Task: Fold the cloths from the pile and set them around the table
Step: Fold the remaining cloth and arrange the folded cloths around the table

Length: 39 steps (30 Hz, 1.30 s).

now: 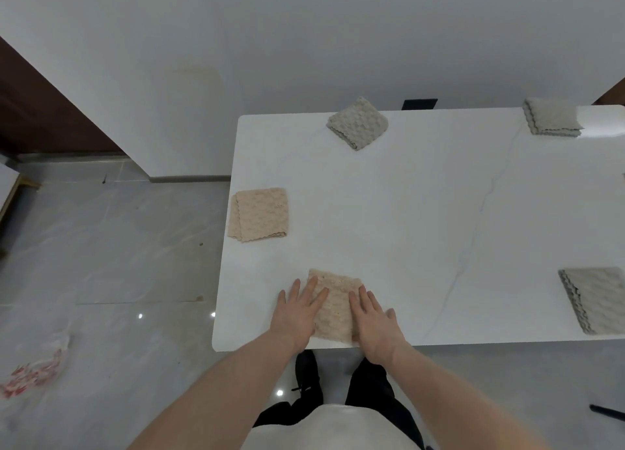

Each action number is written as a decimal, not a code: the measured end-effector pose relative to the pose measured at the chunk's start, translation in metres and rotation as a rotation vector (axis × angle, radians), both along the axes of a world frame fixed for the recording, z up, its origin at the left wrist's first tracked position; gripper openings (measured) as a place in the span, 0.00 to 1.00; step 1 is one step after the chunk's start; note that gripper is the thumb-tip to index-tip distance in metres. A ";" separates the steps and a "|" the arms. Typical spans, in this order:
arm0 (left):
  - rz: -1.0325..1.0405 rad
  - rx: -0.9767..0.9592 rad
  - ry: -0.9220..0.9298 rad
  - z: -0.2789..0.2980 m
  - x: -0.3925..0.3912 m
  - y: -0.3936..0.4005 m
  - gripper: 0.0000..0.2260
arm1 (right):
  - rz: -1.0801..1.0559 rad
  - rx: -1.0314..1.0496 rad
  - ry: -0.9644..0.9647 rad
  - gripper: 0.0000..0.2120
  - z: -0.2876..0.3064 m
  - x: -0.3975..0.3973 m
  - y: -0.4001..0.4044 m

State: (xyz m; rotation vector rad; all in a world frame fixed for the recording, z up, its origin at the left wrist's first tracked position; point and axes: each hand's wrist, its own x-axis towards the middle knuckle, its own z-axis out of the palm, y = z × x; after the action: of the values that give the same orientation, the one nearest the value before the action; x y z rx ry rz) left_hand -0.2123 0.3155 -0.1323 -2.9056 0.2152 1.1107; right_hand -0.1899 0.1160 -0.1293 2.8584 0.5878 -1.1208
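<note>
A folded peach cloth [334, 300] lies near the front left edge of the white marble table [422, 212]. My left hand [299, 309] lies flat on its left side, fingers spread. My right hand [375, 321] lies flat on its right side. Another folded peach cloth [258, 214] sits at the table's left edge. Folded grey cloths rest at the far edge [358, 123], the far right corner [551, 116] and the right front [595, 299].
A white wall runs behind the table. Grey tiled floor spreads to the left, with a red-and-white plastic bag [33, 371] on it. My dark shoes [307, 375] stand under the front edge. A dark object [607, 412] pokes in at the lower right.
</note>
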 end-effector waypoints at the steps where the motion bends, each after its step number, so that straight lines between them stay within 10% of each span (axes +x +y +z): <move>1: 0.021 -0.009 0.003 0.000 -0.004 -0.002 0.44 | 0.030 -0.005 -0.005 0.42 0.001 0.003 -0.002; 12: 0.105 -0.187 -0.091 0.018 -0.006 0.005 0.30 | 0.071 0.143 -0.016 0.40 0.011 -0.006 -0.017; 39: 0.035 0.021 -0.034 0.010 0.001 -0.006 0.41 | 0.008 -0.010 -0.068 0.39 0.000 0.011 0.014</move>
State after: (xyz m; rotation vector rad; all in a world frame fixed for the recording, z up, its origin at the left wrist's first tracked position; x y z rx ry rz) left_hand -0.2116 0.3098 -0.1220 -2.9179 0.1513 1.0602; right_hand -0.1790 0.1301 -0.1293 2.8700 0.5880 -1.0182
